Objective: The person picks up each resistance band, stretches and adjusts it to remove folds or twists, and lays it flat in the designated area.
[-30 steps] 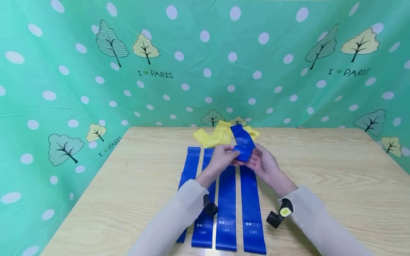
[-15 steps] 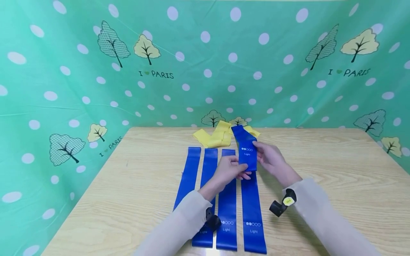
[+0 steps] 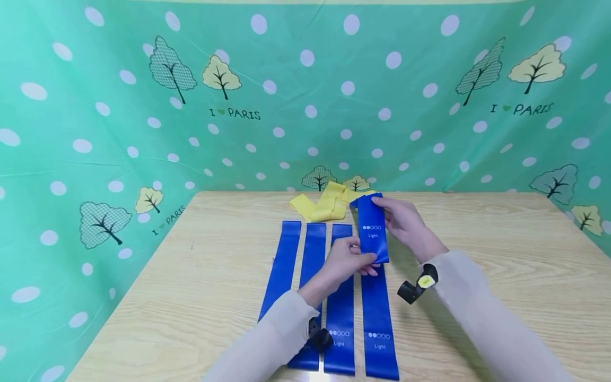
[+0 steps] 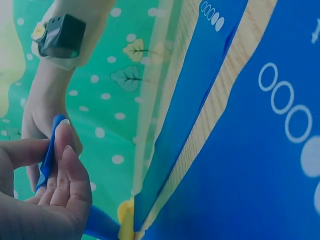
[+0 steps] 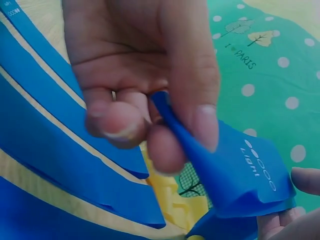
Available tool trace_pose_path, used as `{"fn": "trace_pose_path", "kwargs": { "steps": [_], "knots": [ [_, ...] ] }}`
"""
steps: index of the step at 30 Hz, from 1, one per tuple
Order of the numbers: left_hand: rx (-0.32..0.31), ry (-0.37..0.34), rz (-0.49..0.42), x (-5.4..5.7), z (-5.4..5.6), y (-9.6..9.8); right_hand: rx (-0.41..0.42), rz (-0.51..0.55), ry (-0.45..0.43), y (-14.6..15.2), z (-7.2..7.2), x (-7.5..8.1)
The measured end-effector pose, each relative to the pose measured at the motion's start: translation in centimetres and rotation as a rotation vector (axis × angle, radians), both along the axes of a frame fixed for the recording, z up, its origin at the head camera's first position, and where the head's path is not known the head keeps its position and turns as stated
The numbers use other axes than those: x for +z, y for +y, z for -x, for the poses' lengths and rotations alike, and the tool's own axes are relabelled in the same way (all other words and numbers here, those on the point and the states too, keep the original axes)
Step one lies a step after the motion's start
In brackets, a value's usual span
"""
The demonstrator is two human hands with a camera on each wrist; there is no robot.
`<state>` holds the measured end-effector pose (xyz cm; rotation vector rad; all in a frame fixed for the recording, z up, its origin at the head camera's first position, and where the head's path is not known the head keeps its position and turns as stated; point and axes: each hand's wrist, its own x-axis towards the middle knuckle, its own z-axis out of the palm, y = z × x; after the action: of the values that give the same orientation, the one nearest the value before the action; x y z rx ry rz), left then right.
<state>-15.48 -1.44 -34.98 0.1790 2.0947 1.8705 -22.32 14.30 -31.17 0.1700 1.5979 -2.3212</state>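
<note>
Between both hands a blue resistance band [image 3: 373, 228] is held up, its "Light" print facing the head camera. My left hand [image 3: 347, 260] pinches its lower end, thumb in front. At its upper right edge my right hand [image 3: 406, 225] pinches it between thumb and fingers, as the band [image 5: 245, 170] shows in the right wrist view. Part of this band hangs behind, toward the yellow pile. Below the hands several more blue bands [image 3: 379, 307] lie flat, side by side with narrow gaps. The left forearm covers parts of the left ones.
Yellow bands [image 3: 326, 204] lie in a loose heap near the far edge of the wooden table [image 3: 477, 297]. A green dotted curtain [image 3: 420, 106] hangs behind the table and along the left side. Each wrist wears a small black camera [image 3: 408, 292].
The held band has turned so its "Light" print faces the head camera. My right hand has moved up to the band's top part, and my left hand has shifted down to its lower end.
</note>
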Motion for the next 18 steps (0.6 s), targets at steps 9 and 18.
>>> {"fn": "trace_pose_path", "kwargs": {
  "steps": [9,18],
  "knots": [
    [-0.045,0.009,0.034,0.0,-0.6,-0.1,-0.028,0.003,-0.002,0.1,0.6,1.1],
    [-0.102,-0.008,0.078,-0.2,-1.4,-0.2,-0.041,-0.032,-0.025,0.6,1.5,1.5]
  ]
}}
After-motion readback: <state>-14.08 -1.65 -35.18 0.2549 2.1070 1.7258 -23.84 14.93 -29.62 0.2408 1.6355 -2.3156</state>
